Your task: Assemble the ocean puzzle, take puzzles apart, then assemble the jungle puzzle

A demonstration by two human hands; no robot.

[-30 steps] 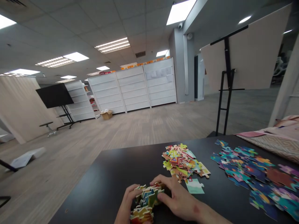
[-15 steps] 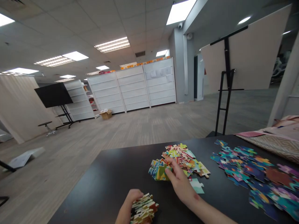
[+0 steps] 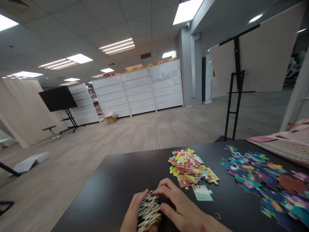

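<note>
Holding a thick stack of puzzle pieces (image 3: pixel 148 212), the left hand (image 3: pixel 132 211) is curling its fingers around one side. The right hand (image 3: pixel 177 206) is bending over the other side. Its fingers look like they are touching the stack, but it is hard to tell if they are gripping. The stack is sitting on the near side of the desk (image 3: pixel 108 183), with lots of thin edges showing. It seems the hands are making the bunch even. That probably calls for a gentle squeeze from both sides, since loose pieces could be slipping out.

A bright pile (image 3: pixel 184 166) is lying nearer the desk's far edge, with a pale green piece (image 3: pixel 202 194) by its near side. Blue and purple pieces (image 3: pixel 256 175) are spreading along the right side. Past the far edge, a brown box (image 3: pixel 111 120) is standing on the floor (image 3: pixel 135 132) with something white poking out.
</note>
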